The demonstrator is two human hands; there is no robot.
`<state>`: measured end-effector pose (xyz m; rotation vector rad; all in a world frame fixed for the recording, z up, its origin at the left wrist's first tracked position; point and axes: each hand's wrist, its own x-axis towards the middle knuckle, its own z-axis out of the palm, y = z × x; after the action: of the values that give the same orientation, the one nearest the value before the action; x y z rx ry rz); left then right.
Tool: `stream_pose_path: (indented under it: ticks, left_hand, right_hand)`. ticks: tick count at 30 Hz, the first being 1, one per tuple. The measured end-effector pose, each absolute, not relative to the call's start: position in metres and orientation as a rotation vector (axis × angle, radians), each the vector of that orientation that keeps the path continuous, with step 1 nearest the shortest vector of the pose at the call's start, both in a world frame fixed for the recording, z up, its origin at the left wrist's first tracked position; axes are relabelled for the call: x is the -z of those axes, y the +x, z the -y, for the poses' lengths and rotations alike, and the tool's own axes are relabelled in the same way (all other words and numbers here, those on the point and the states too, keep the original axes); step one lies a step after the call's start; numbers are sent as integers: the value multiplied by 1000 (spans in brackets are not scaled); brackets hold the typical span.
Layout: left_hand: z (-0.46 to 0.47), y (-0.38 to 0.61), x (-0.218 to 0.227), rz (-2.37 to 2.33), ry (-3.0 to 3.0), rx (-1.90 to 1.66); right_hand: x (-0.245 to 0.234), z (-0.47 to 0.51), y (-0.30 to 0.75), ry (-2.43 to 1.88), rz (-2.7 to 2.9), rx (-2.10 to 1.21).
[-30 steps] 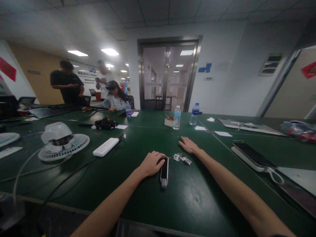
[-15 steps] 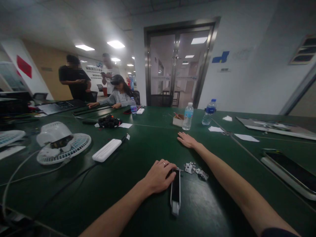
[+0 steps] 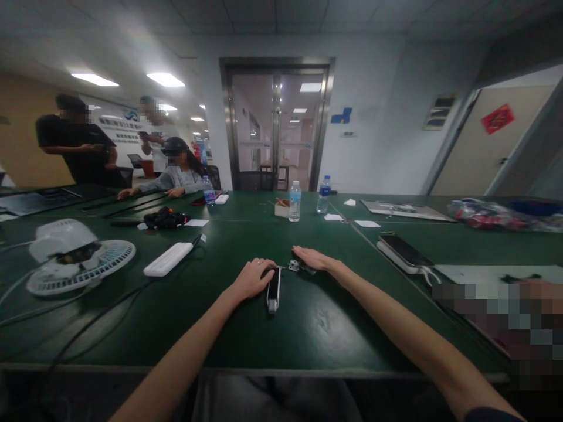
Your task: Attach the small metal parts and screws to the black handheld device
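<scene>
My left hand [image 3: 251, 278] rests on the green table [image 3: 246, 334], its fingers curled over the far end of a narrow black and silver device [image 3: 273, 289] that lies pointing toward me. Just right of it, my right hand [image 3: 313, 258] lies flat, palm down with fingers stretched out, over a small heap of metal parts [image 3: 294, 266]. Only one or two of those parts show at its left edge.
A white power strip [image 3: 168, 259] with a black cable and a dismantled white fan [image 3: 73, 257] lie to the left. Two water bottles [image 3: 294, 201] and a small box stand further back. A phone on a white slab [image 3: 402, 252] lies right. Three people are at the far left.
My right hand has slid back toward me and now covers the small metal parts. My left hand stays on the device. My head has turned right.
</scene>
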<state>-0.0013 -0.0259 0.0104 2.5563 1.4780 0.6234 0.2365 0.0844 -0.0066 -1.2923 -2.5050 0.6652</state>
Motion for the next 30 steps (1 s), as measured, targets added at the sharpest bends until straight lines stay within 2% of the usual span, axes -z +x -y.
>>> stream_pose_path:
  ticks: [7, 11, 19, 26, 30]
  left_hand:
    - [20, 1, -11, -1483, 2547, -612]
    - [21, 8, -13, -1534, 2584, -616]
    - [17, 13, -18, -1561, 2553, -540]
    - [15, 11, -18, -1531, 2509, -596]
    - [18, 15, -18, -1530, 2521, -571]
  right_hand:
    - [-1, -44, 266, -1261, 2549, -168]
    - [-4, -46, 266, -1379, 2562, -30]
    - [-8, -61, 264, -1647, 2415, -200]
    - [0, -60, 264, -1573, 2343, -141]
    - [0, -51, 244, -1371, 2345, -103]
